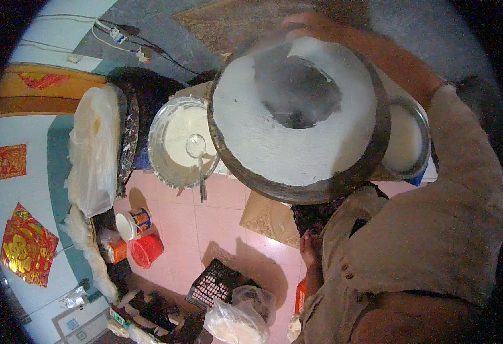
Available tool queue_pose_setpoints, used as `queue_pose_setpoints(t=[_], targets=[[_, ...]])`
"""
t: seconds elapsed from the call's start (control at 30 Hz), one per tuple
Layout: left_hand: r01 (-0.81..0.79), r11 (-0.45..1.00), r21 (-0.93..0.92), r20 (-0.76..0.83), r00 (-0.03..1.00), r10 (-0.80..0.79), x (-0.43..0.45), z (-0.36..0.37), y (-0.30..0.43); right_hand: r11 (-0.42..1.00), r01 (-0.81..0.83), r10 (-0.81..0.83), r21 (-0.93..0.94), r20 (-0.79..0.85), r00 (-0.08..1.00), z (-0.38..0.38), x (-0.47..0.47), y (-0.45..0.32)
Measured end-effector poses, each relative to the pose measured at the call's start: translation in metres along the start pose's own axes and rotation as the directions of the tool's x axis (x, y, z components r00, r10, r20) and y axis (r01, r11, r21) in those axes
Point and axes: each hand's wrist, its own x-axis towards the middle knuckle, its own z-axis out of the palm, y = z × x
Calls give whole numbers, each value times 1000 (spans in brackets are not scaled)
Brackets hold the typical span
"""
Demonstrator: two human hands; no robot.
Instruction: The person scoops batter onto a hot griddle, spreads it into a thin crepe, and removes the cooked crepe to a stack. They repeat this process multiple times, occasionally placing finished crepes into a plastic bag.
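Note:
A large round griddle [298,195] fills the upper middle, with a pale ring of batter [251,142] spread over it. Bare dark metal shows at its centre, and steam blurs the upper part. My right hand [301,21] is beyond the griddle's far rim, blurred; whether its fingers grip anything is unclear. Low beside my body hangs my left hand [311,247], partly behind my brown clothing, its grip unclear. Left of the griddle stands a bowl [159,172] of whitish batter with a metal ladle [201,172] in it. Another bowl [423,129] of cloudy liquid is at the right.
Plastic-wrapped goods [94,150] line the left wall. On the pink tiled floor [217,223] are a white bucket [126,225], a red bucket [146,251], a black crate [215,284] and a filled plastic bag [236,322]. Power cables [157,49] run at the upper left.

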Motion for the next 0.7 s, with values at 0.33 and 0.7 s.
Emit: queue_pose_setpoints(t=[0.33, 0.7], targets=[[-50, 981, 188, -4, 999, 51, 27, -45, 56, 660, -748, 667, -73, -400, 628, -10, -99, 12], [92, 983, 161, -14, 996, -91, 32, -61, 100, 801, -592, 586, 92, -324, 742, 52, -23, 19]])
